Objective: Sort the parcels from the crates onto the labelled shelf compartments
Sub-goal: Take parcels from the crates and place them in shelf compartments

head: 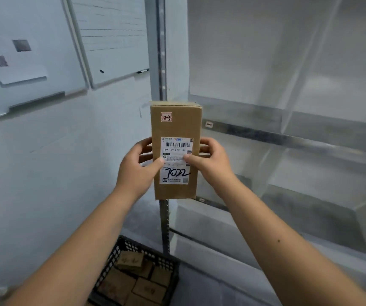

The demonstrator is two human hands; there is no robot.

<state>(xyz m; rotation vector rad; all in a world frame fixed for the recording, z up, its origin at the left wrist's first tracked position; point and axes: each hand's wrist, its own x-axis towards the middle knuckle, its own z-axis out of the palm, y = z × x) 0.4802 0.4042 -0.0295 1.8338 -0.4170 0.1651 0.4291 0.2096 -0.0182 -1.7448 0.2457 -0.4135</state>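
Standing upright, a brown box (176,127) was held up in front of the shelf (266,134). It was gripped by the left hand (136,167) and the right hand (211,164), with thumbs pressed on its white label (175,149). A black crate (120,246) of boxes (131,260) was seen low beside the shelf.

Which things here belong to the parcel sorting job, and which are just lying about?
Job: cardboard parcel, gripped by left hand and right hand; black crate with more parcels; shelf with label tag.
Lying about: whiteboard; marker on its tray; paper sheet.
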